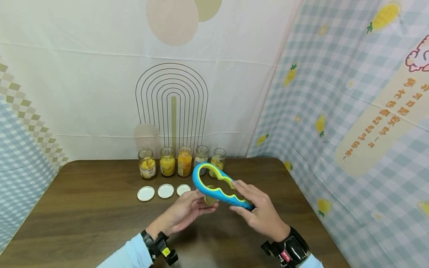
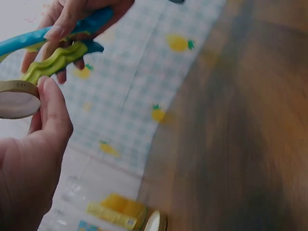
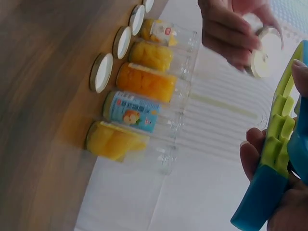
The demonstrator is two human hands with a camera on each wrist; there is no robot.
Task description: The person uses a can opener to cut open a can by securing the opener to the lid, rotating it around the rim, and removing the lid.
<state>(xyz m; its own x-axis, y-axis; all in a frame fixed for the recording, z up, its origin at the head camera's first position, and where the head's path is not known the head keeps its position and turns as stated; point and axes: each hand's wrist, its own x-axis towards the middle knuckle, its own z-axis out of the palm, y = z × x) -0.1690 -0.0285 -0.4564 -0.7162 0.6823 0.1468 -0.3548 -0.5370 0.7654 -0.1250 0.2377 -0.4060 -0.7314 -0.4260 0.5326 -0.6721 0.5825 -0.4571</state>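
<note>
In the head view, my left hand (image 1: 187, 210) pinches a round gold-rimmed jar lid (image 1: 210, 201) by its edge; the left wrist view shows the white inside of this lid (image 2: 18, 103). My right hand (image 1: 259, 206) grips a blue and lime-green jar opener (image 1: 217, 193) with a wavy inner edge, its looped end pointing to the left above the lid. Fingers and thumb of the right hand wrap the handle end of the opener (image 3: 262, 192) in the right wrist view. Both hands are raised over the table, close to each other.
Several lidless glass jars stand in a row at the table's (image 1: 83, 208) back edge: yellow fruit (image 1: 147, 169), more yellow fruit (image 1: 167, 166), orange fruit (image 1: 184, 163), a blue-labelled jar (image 3: 132, 113) and pale yellow fruit (image 3: 115, 140). White lids (image 1: 145, 194) lie before them. Cloth curtains (image 1: 100, 93) hang behind.
</note>
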